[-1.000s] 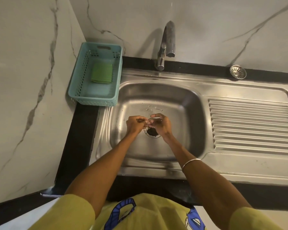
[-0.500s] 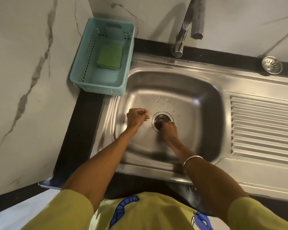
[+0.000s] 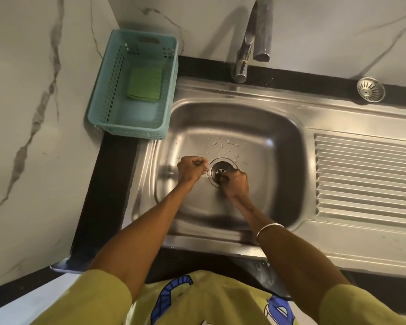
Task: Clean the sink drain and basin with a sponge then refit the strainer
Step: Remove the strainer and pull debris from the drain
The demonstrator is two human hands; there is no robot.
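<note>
Steel all round: the drain [image 3: 221, 171] sits open in the floor of the basin [image 3: 279, 160], its cross-piece bare, because the strainer [image 3: 370, 92] has been lifted out and parked on the dark ledge at the far right, well apart from the work. That leaves the hole free for cleaning.

At the drain's near edge, the right hand [image 3: 234, 184] is curled tight, its fingertips at the rim and apparently pinching something small and dark. What that is I cannot tell; it may be debris, but the knuckles hide it. Just left of the drain, the left hand [image 3: 190, 170] is clenched too, with a thin pale sliver showing between thumb and finger. Whether it truly holds something or only catches the light is unclear.

Green and flat, the sponge [image 3: 145, 83] lies untouched in the teal basket [image 3: 103, 99] at the left of the sink, so scrubbing has probably not begun; picking out bits by hand seems to come first.

Water drops [image 3: 223, 146] bead the basin floor behind the drain. Above, the tap [image 3: 251, 41] is cut off by the frame's top edge, its handle out of sight. A bangle [image 3: 268, 229] rings the right wrist.
</note>
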